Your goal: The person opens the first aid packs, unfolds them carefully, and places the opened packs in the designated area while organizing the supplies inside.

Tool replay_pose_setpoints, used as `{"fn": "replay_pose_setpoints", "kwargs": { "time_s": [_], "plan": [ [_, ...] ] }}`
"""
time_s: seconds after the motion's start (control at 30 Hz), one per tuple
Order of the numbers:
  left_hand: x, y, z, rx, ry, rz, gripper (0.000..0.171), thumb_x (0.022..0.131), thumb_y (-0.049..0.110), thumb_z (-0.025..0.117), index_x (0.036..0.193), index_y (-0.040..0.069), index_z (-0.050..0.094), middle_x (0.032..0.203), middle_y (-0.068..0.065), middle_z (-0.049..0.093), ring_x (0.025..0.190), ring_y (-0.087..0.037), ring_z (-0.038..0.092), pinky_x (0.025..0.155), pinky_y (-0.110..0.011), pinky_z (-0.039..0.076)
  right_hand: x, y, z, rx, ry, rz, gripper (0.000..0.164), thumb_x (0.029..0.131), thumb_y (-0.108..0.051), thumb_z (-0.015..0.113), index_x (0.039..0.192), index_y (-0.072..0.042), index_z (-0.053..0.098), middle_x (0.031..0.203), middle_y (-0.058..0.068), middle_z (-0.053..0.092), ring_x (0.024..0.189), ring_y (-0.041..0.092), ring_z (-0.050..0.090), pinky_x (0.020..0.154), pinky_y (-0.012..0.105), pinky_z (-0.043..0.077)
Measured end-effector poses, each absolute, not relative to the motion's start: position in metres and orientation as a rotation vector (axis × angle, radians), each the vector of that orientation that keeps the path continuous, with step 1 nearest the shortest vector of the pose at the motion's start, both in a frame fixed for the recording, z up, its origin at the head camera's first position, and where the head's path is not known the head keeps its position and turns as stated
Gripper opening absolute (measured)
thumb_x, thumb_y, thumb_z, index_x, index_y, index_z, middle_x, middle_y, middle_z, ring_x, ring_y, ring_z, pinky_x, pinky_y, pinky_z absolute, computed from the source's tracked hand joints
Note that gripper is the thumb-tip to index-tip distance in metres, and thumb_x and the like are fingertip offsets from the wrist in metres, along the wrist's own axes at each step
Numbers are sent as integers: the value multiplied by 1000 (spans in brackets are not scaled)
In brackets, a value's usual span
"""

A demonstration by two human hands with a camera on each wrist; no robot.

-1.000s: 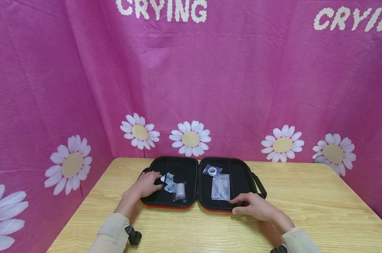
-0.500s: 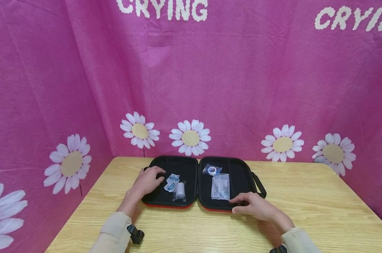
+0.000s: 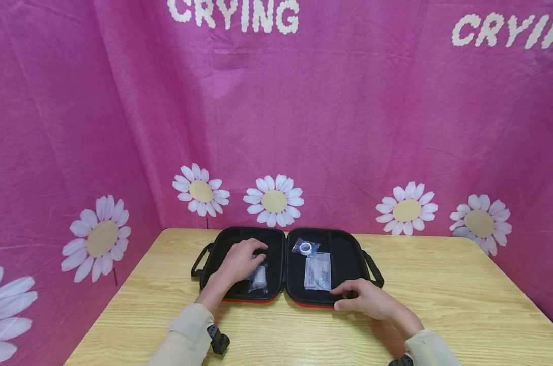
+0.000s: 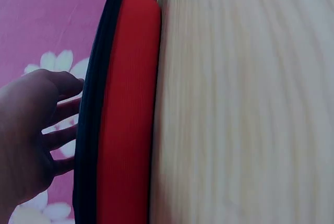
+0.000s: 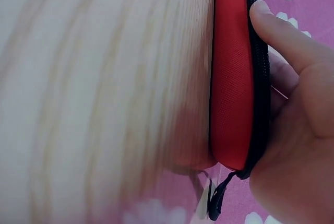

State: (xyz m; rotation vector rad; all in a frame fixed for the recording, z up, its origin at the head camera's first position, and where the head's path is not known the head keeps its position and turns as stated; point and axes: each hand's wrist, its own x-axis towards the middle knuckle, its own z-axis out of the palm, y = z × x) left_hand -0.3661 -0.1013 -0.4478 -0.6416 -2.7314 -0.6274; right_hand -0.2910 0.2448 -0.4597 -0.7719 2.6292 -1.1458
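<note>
A black-lined zip case (image 3: 349, 259) with a red outer shell (image 5: 232, 78) lies unfolded on the table. My left hand (image 3: 239, 260) is over its left half, fingers spread loosely and pointing right. Beneath that hand sits a white roll in clear wrap (image 3: 259, 278), probably a bandage; the small blue-and-white packets beside it are mostly hidden. My right hand (image 3: 367, 299) grips the front rim of the right half, thumb (image 5: 271, 23) on the zipper edge and fingers inside. Flat clear-and-white packets (image 3: 318, 272) and a wrapped tape roll (image 3: 306, 248) lie in that half.
Black carry handles stick out at the left (image 3: 198, 262) and right (image 3: 372, 268) of the case. A zipper pull (image 5: 216, 200) hangs from its corner. The wooden table (image 3: 276, 335) meets a pink flowered cloth (image 3: 276, 127) behind the case.
My left hand has shifted right from the left edge of the case to above the packets, covering most of them. The right hand stays at the front rim.
</note>
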Motion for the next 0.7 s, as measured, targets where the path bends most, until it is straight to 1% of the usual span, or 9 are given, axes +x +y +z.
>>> {"fn": "replay_pose_setpoints", "kwargs": {
  "time_s": [0.13,0.27,0.37,0.43,0.57,0.7],
  "plan": [
    [-370,-81,-446,-679,-2762,-653,30,95,23,66,123,13,70,125,-6,67,118,-26,61,107,-47,43,-292,245,-460,-738,2612,-1170,37,85,-29,77,114,-7,71,79,-3,56,66,2,48,60,20,40],
    [-377,-59,-446,-745,-2763,-666,33,95,24,65,127,14,68,128,-5,66,120,-25,60,108,-47,41,-293,245,-459,-741,2607,-1187,38,84,-28,78,115,-6,70,78,-2,56,65,3,48,59,20,39],
    [-382,-43,-448,-815,-2765,-659,34,96,24,64,128,14,67,128,-5,66,119,-25,60,106,-46,42,-293,245,-460,-744,2609,-1191,38,84,-27,78,114,-5,70,78,-1,56,65,3,48,59,20,39],
    [-384,-34,-450,-830,-2775,-642,35,95,25,64,129,14,67,127,-5,66,115,-24,59,102,-44,44,-293,245,-460,-751,2609,-1195,38,84,-27,78,114,-5,70,78,-2,56,64,2,48,59,20,39],
    [-388,-22,-452,-791,-2796,-596,36,95,26,64,129,15,67,129,-3,65,110,-23,55,96,-41,43,-294,245,-462,-776,2619,-1185,38,84,-29,78,113,-5,70,77,-4,55,64,1,48,58,20,39],
    [-390,-17,-454,-744,-2807,-617,37,95,27,65,130,16,66,128,-2,66,110,-22,54,96,-41,42,-293,246,-461,-786,2629,-1175,38,85,-28,78,113,-5,70,77,-4,55,64,1,47,58,20,39]
  ]
}}
